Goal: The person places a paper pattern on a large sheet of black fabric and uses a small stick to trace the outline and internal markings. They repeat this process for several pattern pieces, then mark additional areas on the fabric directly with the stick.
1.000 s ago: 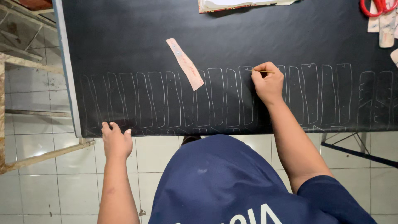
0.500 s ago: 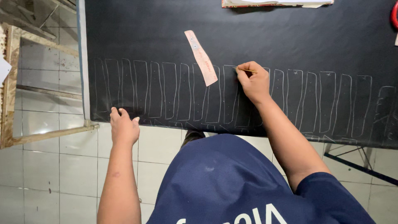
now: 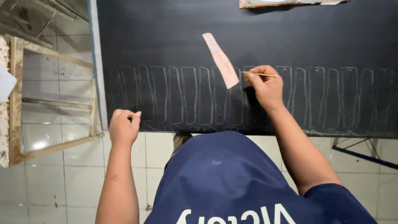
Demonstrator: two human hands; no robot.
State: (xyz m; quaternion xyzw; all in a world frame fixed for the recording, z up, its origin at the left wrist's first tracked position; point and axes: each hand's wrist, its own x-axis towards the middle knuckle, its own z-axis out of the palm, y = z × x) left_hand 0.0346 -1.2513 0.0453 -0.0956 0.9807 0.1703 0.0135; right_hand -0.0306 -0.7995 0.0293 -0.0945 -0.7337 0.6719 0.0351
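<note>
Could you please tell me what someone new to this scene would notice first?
Probably the black sheet covering the table, with its long row of pale traced outlines along the near edge. Next, the pink paper strip lying slanted above that row, and just right of it the right hand pinching a thin yellow marking stick.

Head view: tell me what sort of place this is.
Probably a small tailoring or leather-cutting workshop. A black sheet covers the table, marked with a row of chalk outlines. A pink paper template lies on it, and the right hand holds a thin yellow marking stick.
</note>
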